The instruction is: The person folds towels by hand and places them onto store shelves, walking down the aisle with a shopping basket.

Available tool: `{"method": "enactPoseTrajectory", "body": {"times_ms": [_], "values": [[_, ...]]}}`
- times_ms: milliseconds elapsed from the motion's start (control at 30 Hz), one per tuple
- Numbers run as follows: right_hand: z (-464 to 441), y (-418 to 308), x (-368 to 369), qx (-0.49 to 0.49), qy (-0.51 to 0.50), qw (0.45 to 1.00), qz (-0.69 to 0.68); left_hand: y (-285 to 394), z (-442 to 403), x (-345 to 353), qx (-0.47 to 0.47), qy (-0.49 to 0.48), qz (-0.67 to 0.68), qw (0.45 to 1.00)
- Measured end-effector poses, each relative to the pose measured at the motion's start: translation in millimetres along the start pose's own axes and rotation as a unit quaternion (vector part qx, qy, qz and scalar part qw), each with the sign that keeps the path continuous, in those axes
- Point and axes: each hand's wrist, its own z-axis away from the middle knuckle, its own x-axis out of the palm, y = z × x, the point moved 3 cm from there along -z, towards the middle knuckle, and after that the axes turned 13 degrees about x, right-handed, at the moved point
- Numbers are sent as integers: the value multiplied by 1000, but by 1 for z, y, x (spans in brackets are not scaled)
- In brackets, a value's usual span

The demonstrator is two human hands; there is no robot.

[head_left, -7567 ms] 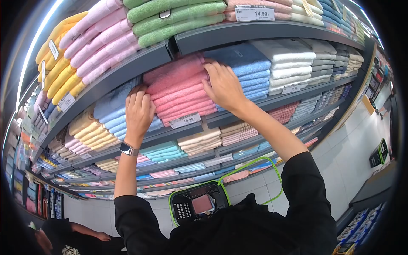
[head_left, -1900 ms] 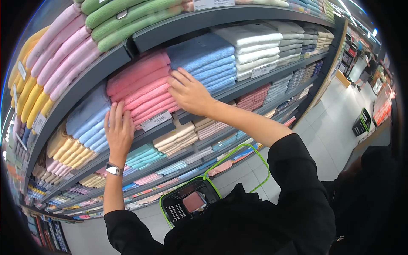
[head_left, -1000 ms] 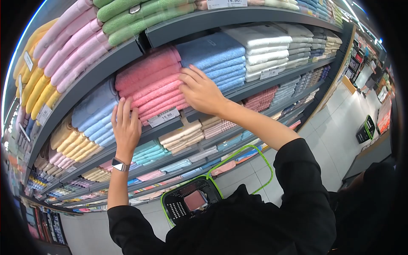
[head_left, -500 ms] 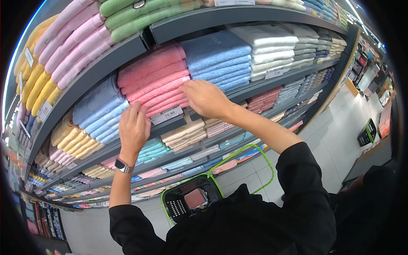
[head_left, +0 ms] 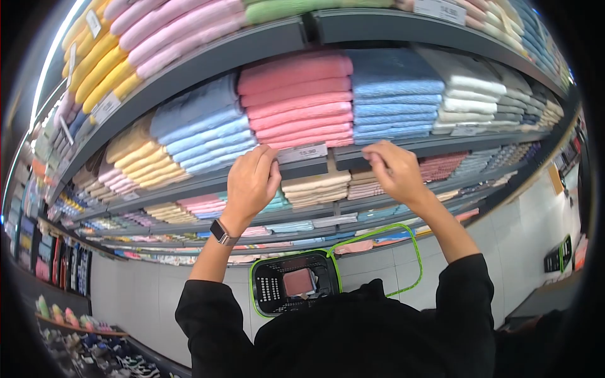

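A neat stack of folded pink towels (head_left: 296,97) sits on the middle shelf, beside a stack of folded blue towels (head_left: 397,94). My left hand (head_left: 252,179) is at the shelf edge below the pink stack's left corner, next to a price label (head_left: 302,153). Its fingers are bent, the thumb stands off from them, and I see nothing held. In front of the shelf edge below the blue towels is my right hand (head_left: 397,170), apart from the stacks. Its fingers curl loosely with a gap to the thumb and nothing visible between them. A watch (head_left: 223,233) is on my left wrist.
A black basket with a green rim (head_left: 254,286) stands on the floor below me, holding a pinkish folded item (head_left: 297,282); its green handle (head_left: 419,258) lies out to the right. More folded towels fill the upper shelf (head_left: 252,43) and lower shelves. Another basket (head_left: 557,255) is far right.
Both hands have come away from the pink stack's front. The right hand moved right and down, below the blue towels. The view has turned, shifting the shelves rightward in it.
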Motion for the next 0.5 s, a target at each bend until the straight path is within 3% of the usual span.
{"method": "enactPoseTrajectory", "body": {"times_ms": [100,133,267,500], "values": [[1,8,0,120,-57,989,-57,-8,18,1,-60,-1,14,998],[3,11,-2,161,-75,981,-76,-6,21,0,-148,8,57,987],[-4,14,9,231,-163,954,-96,-13,31,2,-252,-54,103,961],[-16,14,20,197,-166,966,26,-11,29,-1,-281,-107,100,948]]}}
